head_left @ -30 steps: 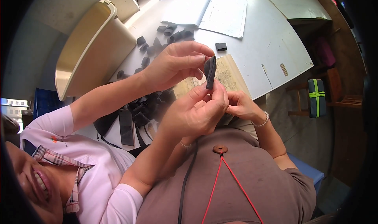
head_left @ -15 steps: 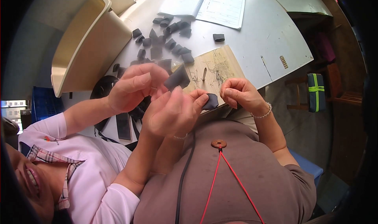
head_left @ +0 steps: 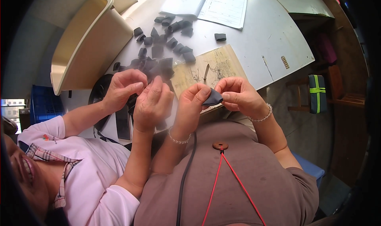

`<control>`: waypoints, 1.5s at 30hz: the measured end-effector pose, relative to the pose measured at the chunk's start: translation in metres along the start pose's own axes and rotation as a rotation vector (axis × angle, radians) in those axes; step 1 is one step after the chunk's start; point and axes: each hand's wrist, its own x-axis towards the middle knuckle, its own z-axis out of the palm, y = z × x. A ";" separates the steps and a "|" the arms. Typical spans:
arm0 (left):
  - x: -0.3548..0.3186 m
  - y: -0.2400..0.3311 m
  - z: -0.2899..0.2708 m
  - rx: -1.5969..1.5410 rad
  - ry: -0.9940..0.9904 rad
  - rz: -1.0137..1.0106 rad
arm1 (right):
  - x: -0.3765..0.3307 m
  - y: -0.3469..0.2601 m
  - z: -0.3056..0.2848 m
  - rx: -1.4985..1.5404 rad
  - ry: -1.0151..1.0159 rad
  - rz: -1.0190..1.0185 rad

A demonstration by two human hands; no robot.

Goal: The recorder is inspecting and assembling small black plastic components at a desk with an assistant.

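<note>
Pinching a dark rubber piece (head_left: 213, 98), long axis left-right, both hands' fingers (head_left: 202, 94).

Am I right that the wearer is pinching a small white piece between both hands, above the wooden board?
Not quite: the small piece pinched between the left hand and right hand is dark grey, not white, as the head view shows. The rest holds.

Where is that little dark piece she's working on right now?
In the head view, the small dark piece sits just right of centre, pinched between the left hand and right hand, just in front of the scratched wooden board.
</note>
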 end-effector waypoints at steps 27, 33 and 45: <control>0.022 0.026 0.005 0.631 0.119 0.679 | 0.023 -0.002 0.031 0.278 0.249 -0.135; 0.030 0.027 0.014 0.687 0.062 0.808 | 0.022 -0.002 0.030 0.271 0.268 -0.145; 0.025 0.020 0.014 0.559 0.057 0.690 | 0.017 0.002 0.032 0.258 0.228 -0.117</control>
